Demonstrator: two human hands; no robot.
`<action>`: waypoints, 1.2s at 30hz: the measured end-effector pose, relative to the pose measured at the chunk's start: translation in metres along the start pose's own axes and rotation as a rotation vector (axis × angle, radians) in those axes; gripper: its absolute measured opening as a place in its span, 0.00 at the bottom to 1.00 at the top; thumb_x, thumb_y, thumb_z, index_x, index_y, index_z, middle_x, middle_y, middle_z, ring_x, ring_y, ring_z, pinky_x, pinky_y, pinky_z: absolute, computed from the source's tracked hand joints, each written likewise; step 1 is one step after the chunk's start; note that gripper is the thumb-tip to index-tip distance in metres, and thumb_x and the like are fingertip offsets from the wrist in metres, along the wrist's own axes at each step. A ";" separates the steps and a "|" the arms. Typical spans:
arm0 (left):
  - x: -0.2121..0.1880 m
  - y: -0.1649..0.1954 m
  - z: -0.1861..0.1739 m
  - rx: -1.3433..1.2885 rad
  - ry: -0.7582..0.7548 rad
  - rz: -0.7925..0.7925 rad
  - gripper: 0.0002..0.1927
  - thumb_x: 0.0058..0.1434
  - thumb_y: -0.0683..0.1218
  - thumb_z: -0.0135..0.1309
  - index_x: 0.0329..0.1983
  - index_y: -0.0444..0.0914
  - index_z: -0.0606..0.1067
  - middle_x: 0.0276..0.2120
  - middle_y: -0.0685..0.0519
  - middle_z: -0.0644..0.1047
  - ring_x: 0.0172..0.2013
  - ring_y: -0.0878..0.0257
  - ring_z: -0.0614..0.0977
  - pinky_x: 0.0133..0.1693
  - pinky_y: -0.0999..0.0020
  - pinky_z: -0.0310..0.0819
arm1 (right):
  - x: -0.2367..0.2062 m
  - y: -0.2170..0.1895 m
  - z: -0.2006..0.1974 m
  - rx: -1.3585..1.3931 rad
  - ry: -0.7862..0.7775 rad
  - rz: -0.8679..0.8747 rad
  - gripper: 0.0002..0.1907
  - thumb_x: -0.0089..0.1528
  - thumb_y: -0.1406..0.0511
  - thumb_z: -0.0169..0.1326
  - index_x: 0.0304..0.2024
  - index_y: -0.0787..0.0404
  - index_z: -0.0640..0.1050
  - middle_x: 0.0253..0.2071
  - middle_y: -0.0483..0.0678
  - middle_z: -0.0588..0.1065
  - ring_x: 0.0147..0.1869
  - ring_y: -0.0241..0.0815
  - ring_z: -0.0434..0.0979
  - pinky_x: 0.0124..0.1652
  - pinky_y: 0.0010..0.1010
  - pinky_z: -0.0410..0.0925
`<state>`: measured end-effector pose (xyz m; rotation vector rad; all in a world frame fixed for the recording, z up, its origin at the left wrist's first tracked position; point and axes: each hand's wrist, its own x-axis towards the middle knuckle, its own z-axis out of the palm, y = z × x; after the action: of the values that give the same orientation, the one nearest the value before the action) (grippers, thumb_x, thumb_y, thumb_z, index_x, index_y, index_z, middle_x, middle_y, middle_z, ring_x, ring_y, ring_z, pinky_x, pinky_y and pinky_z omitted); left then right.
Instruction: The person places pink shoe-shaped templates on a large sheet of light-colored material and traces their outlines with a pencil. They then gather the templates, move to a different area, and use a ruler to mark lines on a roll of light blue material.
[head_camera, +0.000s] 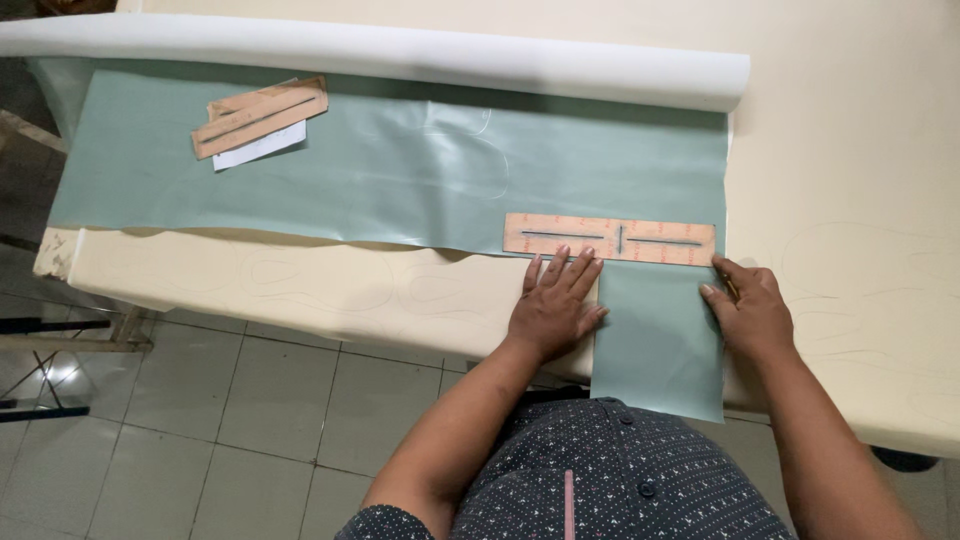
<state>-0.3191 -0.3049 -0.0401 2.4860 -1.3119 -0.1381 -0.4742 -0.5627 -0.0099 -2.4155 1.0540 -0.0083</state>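
A sheet of pale green material (400, 170) lies spread on a cream table (850, 150), with a narrow strip (660, 340) of it hanging toward me over the front edge. A long cardboard template (610, 238) with slots lies across the top of that strip. My left hand (555, 305) rests flat, fingers spread, with its fingertips at the template's lower edge. My right hand (748, 305) sits at the template's right end with fingers curled around a thin pen-like tool, mostly hidden.
A white roll (380, 50) of the material lies along the back of the sheet. Several more cardboard templates and a white paper (258, 120) lie at the sheet's far left. Faint traced outlines mark the tabletop. Tiled floor (250, 420) lies below left.
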 end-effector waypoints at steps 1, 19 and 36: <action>0.002 -0.005 0.002 -0.019 0.054 -0.006 0.37 0.69 0.63 0.42 0.78 0.45 0.57 0.77 0.54 0.55 0.76 0.59 0.53 0.73 0.47 0.33 | 0.000 0.000 0.001 0.004 0.002 -0.001 0.27 0.63 0.52 0.57 0.66 0.42 0.75 0.54 0.49 0.71 0.56 0.45 0.75 0.55 0.40 0.69; -0.015 -0.051 -0.035 -0.154 0.409 -0.485 0.21 0.63 0.50 0.54 0.59 0.42 0.77 0.63 0.48 0.67 0.67 0.50 0.61 0.66 0.44 0.46 | -0.017 -0.004 0.003 0.063 0.009 0.043 0.26 0.63 0.55 0.58 0.64 0.43 0.77 0.53 0.47 0.70 0.54 0.43 0.74 0.54 0.37 0.69; -0.019 -0.056 -0.039 -0.143 0.353 -0.474 0.21 0.66 0.50 0.52 0.61 0.42 0.76 0.63 0.49 0.65 0.67 0.52 0.62 0.67 0.47 0.47 | -0.023 -0.011 0.006 0.086 -0.004 0.108 0.27 0.62 0.55 0.60 0.64 0.44 0.76 0.52 0.46 0.70 0.51 0.41 0.76 0.52 0.35 0.70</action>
<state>-0.2767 -0.2501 -0.0230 2.5028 -0.5446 0.0932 -0.4816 -0.5384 -0.0061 -2.2785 1.1570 -0.0118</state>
